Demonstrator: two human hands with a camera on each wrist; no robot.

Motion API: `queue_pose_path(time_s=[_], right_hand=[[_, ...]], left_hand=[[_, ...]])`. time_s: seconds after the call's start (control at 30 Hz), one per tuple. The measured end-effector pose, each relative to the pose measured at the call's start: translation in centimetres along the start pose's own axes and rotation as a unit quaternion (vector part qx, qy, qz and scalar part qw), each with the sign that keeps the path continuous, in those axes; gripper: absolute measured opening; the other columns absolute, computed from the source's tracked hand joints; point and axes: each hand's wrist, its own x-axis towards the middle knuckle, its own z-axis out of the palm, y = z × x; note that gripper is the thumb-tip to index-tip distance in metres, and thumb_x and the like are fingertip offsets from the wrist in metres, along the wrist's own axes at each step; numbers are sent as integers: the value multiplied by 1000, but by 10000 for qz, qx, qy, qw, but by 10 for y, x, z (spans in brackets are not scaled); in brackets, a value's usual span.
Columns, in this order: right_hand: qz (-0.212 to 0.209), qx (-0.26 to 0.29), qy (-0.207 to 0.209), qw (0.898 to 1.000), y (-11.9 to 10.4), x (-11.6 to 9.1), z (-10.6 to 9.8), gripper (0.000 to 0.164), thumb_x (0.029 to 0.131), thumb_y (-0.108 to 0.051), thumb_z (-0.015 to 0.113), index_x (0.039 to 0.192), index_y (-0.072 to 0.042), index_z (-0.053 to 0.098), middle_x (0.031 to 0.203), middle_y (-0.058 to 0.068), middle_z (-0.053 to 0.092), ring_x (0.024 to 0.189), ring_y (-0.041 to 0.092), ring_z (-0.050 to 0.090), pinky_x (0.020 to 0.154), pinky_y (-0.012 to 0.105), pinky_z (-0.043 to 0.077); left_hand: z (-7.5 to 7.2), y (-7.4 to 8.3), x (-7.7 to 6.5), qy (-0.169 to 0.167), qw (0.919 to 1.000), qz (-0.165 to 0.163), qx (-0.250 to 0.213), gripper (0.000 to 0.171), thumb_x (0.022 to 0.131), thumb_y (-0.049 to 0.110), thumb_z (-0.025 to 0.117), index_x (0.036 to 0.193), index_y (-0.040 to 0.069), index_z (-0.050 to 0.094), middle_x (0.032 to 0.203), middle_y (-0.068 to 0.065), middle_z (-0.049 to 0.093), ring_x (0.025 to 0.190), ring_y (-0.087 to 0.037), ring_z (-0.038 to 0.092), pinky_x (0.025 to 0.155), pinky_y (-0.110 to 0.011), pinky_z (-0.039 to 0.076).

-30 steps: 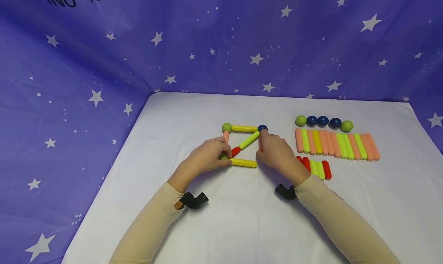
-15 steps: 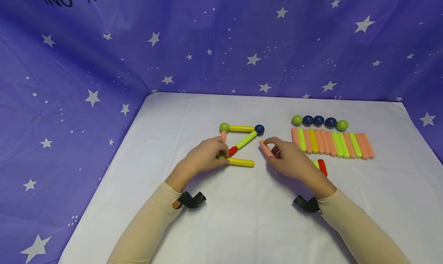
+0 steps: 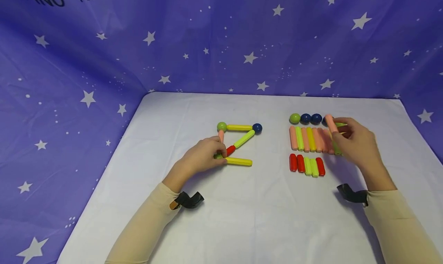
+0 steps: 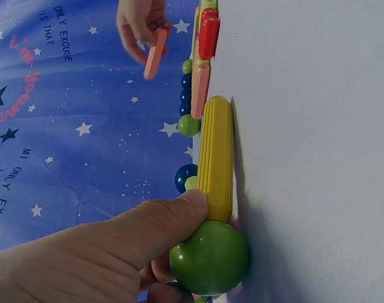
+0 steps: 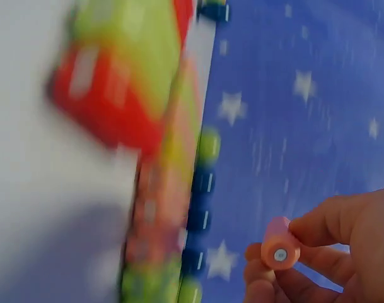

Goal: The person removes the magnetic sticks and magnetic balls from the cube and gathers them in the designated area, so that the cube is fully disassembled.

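My left hand [image 3: 202, 155] grips a green ball [image 4: 210, 260] at the near left corner of a flat figure, its thumb touching the end of a yellow stick [image 3: 238, 162]. A salmon stick [image 3: 221, 135], partly covered by the hand, runs up to another green ball [image 3: 222, 126]. From there a second yellow stick [image 3: 239, 127] reaches a dark blue ball [image 3: 257, 128]. A red piece [image 3: 230, 151] and a lime stick [image 3: 244, 139] form a diagonal. My right hand [image 3: 358, 142] pinches a loose salmon stick [image 3: 330, 123], raised above the sorted pieces; a silver disc shows in its end.
At the right lie a row of green and blue balls [image 3: 305, 119], a row of salmon, lime and yellow sticks [image 3: 300, 139], and shorter red and lime pieces [image 3: 307, 166]. My right hand hides part of these rows. A starry purple cloth [image 3: 207, 37] rises behind the white tabletop [image 3: 221, 218].
My right hand has drawn a salmon stick away from beside the blue ball and carried it right, over the rows. The left hand has kept its hold on the near left corner.
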Motion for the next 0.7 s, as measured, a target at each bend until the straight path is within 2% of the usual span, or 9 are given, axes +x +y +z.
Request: queue_pose_path(time_s=[0.2, 0.33, 0.53, 0.7], right_hand=[[794, -295, 279, 9960, 49, 13, -27, 60, 97, -37, 45, 148, -7, 39, 128, 29, 53, 111, 46, 51, 66, 42, 46], [1035, -481, 282, 9931, 71, 15, -38, 59, 97, -34, 43, 148, -4, 37, 131, 31, 50, 115, 48, 48, 69, 44, 42], [1303, -811, 217, 9879, 96, 18, -41, 62, 98, -37, 43, 145, 3, 37, 131, 34, 48, 116, 54, 40, 80, 59, 39], [1473, -1015, -124, 9838, 106, 18, -39, 56, 96, -27, 46, 138, 9, 40, 124, 37, 47, 107, 53, 46, 77, 60, 41]], left_hand=[[0, -1, -1, 18, 10000, 9, -22, 11, 82, 25, 80, 86, 22, 71, 87, 8, 54, 73, -10, 49, 65, -26, 43], [1, -1, -1, 20, 10000, 3, -16, 11, 82, 25, 81, 87, 22, 71, 86, 7, 53, 73, -10, 48, 64, -26, 42], [-1, 1, -1, -13, 10000, -21, -41, 12, 82, 25, 80, 88, 21, 71, 86, 7, 53, 73, -10, 48, 64, -26, 42], [0, 1, 1, -24, 10000, -33, -33, 11, 82, 25, 80, 87, 22, 71, 87, 7, 54, 73, -10, 49, 65, -26, 43]])
